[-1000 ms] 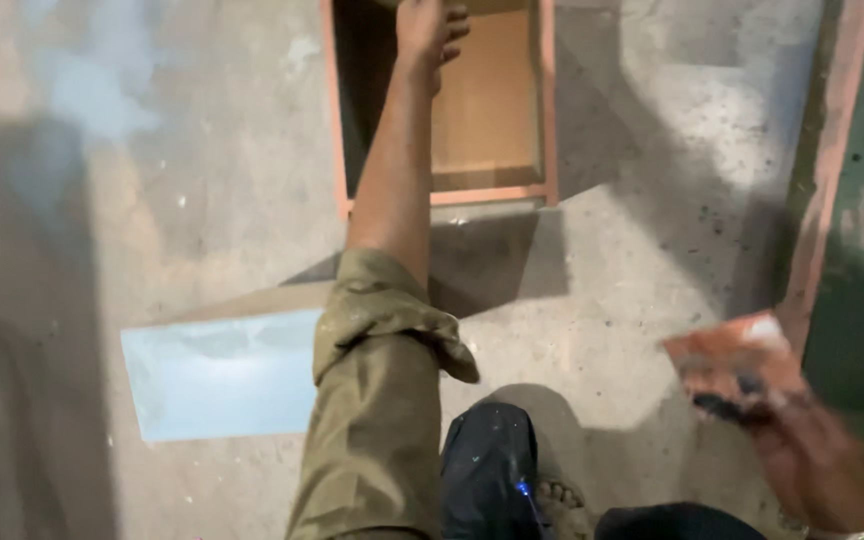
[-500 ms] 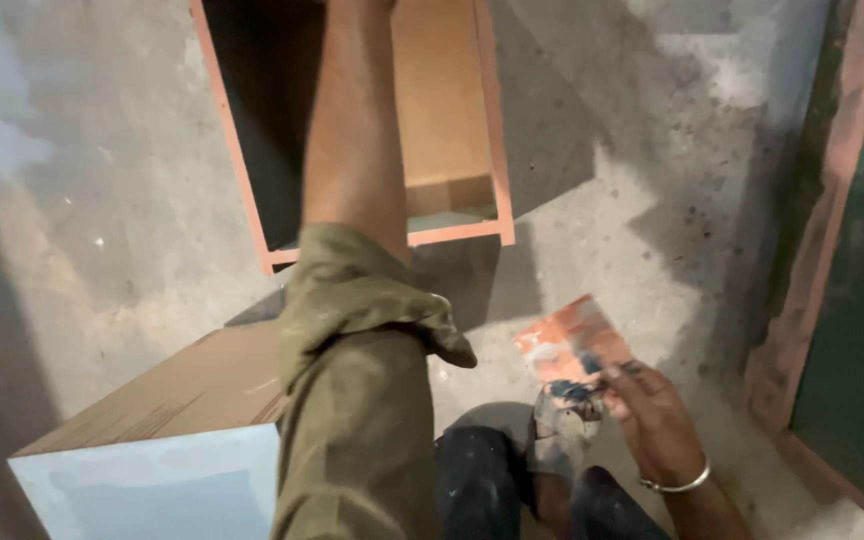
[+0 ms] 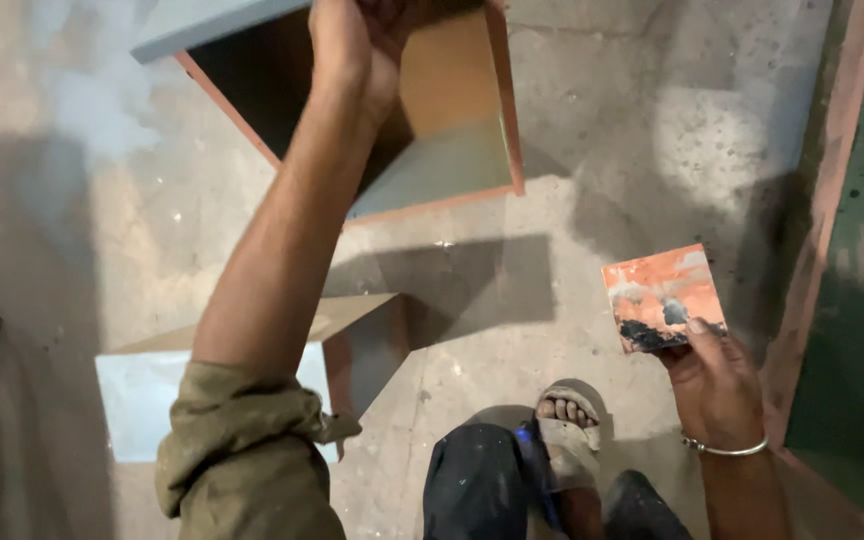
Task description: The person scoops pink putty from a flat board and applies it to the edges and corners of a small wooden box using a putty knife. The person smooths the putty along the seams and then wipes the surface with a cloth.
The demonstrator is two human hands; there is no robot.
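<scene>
My left hand (image 3: 357, 45) reaches up and grips the rim of an open wooden box (image 3: 452, 110) with orange-red edges and a grey-blue outer face, lifted off the concrete floor. My right hand (image 3: 717, 385), with a metal bangle on the wrist, holds a small square pad (image 3: 664, 297) smeared with orange paint and dark stains at its lower edge. The pad sits to the right of the box, apart from it. My sandalled foot (image 3: 567, 430) rests on the floor below.
A second box (image 3: 152, 395) with a pale blue face lies on the floor at lower left, partly behind my sleeve. A large green panel with a reddish frame (image 3: 832, 250) stands along the right edge. The concrete floor (image 3: 652, 120) is speckled with paint.
My left hand has taken the box's rim and the box now sits closer and tilted. My right hand with the pad has moved up and to the right.
</scene>
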